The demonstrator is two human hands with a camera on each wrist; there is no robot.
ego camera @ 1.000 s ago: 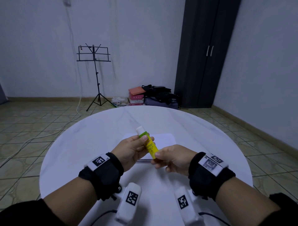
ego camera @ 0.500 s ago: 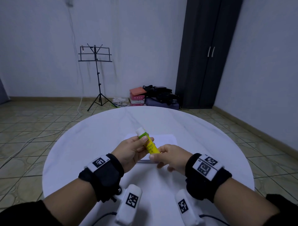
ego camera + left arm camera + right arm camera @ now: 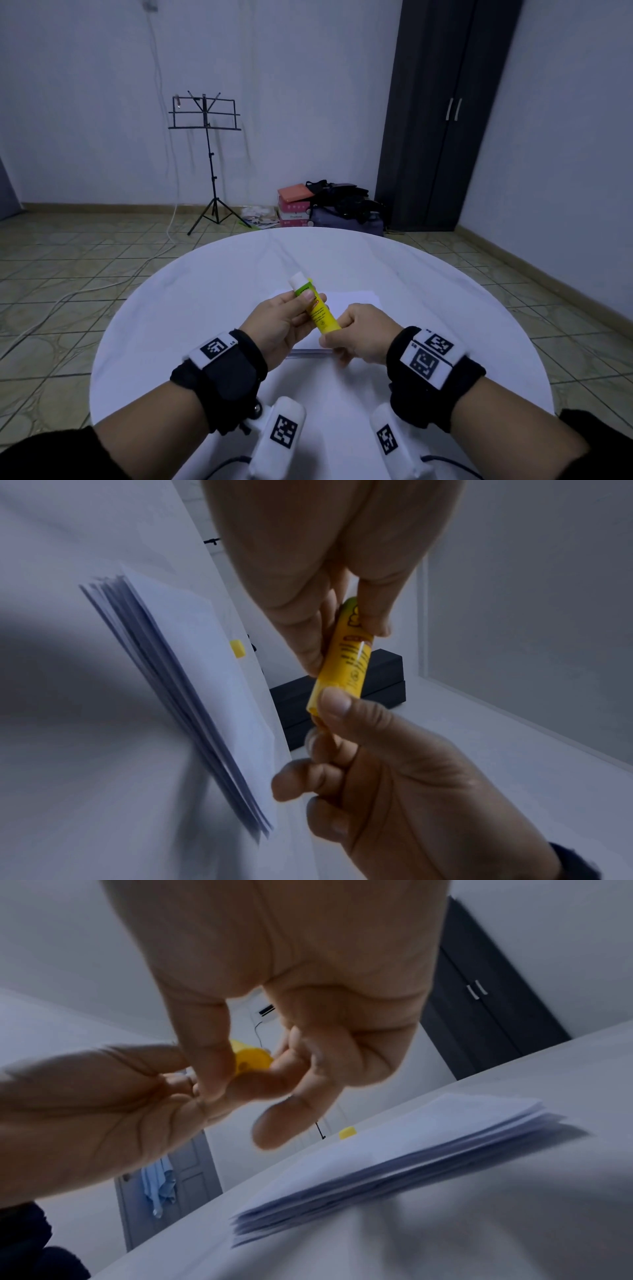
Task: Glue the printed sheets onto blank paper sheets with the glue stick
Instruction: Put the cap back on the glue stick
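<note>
- Head view: I have the glue stick up over the table, tilted, its white glue tip pointing away from me. My left hand pinches the upper barrel near the green band; my right hand curls its fingers round the bottom end. The paper stack lies flat under both hands, near the table's middle.
- Left wrist view: thumb and fingers close on the yellow barrel, and the right thumb presses the base. I judge I am twisting the base to feed glue out. A small yellow cap sits on the table beyond the stack.
- Right wrist view: my fingertips wrap the base; the sheets fan loosely at their edge.
- Handling, as I judge it: the stick is light, stiff and smooth, so I should grip mid-barrel, clear of the soft tip. The sheets are thin and floppy and likely to slide; I would pin one flat before rubbing.
</note>
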